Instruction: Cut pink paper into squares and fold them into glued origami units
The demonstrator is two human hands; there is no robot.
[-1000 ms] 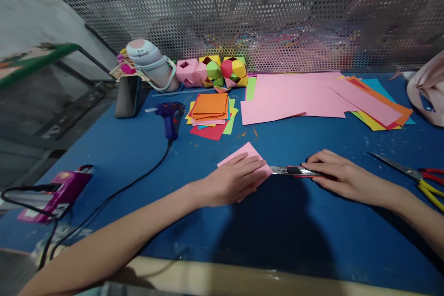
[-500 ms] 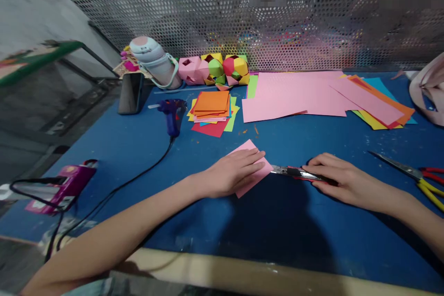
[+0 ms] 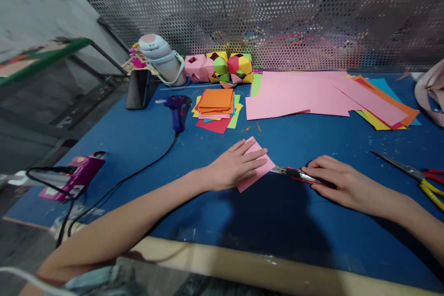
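My left hand (image 3: pixel 236 165) lies flat with its fingers spread over a pink paper square (image 3: pixel 259 173), pressing it on the blue tabletop (image 3: pixel 208 212). Part of the square is hidden under the palm and fingers. To its right, my right hand (image 3: pixel 335 178) grips a utility knife (image 3: pixel 300 175) with a black and red body. The knife lies low and points left. Its metal blade reaches the right corner of the pink square; whether the tip is under or against the paper I cannot tell.
Behind are a stack of coloured paper squares (image 3: pixel 215 101), larger pink sheets (image 3: pixel 301 92), folded paper balls (image 3: pixel 218 67), and a bottle (image 3: pixel 163 58). A glue gun (image 3: pixel 176 112), its cable, a phone (image 3: pixel 138 89) and a purple box (image 3: pixel 78 176) are left. Open scissors (image 3: pixel 412 172) lie right.
The fingers of my left hand have spread somewhat on the pink square. My right hand keeps the knife at the same corner. The view has shifted slightly.
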